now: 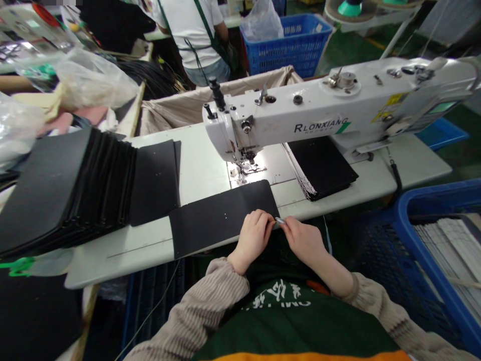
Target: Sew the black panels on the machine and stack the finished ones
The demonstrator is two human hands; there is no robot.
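Observation:
A black flat panel (221,215) with rounded corners and small holes lies at the front edge of the sewing machine table. My left hand (252,238) is closed on its near right corner, thumb and fingers pinching the edge. Right beside it, my right hand (306,243) grips a small silvery tool (280,220), whose tip points at that corner; most of the tool is hidden in the fingers, so its exact kind does not show. Beyond the panel stands a white sewing machine (278,118), with its lit needle area (248,168) a short way off.
Thick stacks of black panels (48,175) fill the table's left side, with a thinner pile (154,180) beside them. Another stack (323,168) sits under the machine arm. A blue crate (404,200) stands at the right. A person (195,37) is at the back near a blue basket (285,47).

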